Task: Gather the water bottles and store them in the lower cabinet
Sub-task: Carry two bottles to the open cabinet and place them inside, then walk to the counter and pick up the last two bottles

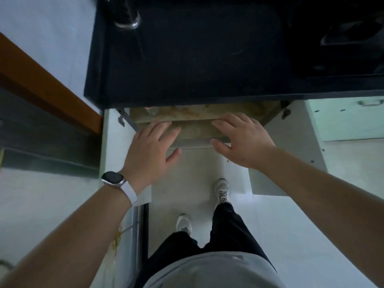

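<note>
I look straight down at a lower cabinet [199,129] below a black countertop [187,59]; both of its white doors stand swung out. Inside, a brownish shelf shows, and at its back left a clear bottle with a red cap [151,110] peeks out under the counter edge. My left hand [151,150], with a watch on the wrist, hovers over the cabinet's front left, fingers spread and holding nothing. My right hand [241,140] hovers over the front right, also spread and holding nothing.
The left door [116,146] and the right door [291,142] flank my hands. A metal tap [128,17] stands on the counter at upper left. An orange-brown door frame [41,80] runs along the left. My feet in white shoes stand on the pale floor [199,173].
</note>
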The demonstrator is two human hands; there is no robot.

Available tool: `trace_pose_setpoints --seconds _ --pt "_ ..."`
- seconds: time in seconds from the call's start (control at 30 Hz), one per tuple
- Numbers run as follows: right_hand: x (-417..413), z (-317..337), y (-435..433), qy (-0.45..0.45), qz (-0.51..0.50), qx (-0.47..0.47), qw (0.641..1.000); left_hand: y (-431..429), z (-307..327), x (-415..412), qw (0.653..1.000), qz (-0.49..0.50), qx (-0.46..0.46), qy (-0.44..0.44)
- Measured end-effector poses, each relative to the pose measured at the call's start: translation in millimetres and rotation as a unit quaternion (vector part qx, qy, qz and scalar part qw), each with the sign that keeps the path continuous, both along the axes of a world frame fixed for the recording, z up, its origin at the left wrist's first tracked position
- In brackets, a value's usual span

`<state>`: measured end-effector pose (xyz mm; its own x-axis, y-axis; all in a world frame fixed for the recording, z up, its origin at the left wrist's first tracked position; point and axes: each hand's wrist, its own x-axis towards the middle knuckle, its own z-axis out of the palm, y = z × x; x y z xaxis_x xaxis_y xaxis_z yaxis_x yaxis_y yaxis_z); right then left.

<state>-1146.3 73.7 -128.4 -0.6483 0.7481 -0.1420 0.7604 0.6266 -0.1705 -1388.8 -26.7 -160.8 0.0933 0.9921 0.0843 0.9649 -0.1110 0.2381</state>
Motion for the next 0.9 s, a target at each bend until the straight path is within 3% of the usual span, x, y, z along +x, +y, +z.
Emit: trace_pose_setpoints --seconds 0.23,0.47,0.9 --pt "48.7 58.7 -34.0 -0.051 -0.052 0.037 0.997 0.4 55.0 37.4 0.996 -0.067 0.058 0.019" --pt "143.9 91.9 -42.1 -0.043 -0.105 0.061 0.992 22.7 94.1 132.6 0.987 -0.130 0.082 0.051" --pt "459.2 142.0 -50.5 -0.011 -0.247 0.114 0.962 93.9 142.1 444.9 0.954 -0.263 0.116 0.083"
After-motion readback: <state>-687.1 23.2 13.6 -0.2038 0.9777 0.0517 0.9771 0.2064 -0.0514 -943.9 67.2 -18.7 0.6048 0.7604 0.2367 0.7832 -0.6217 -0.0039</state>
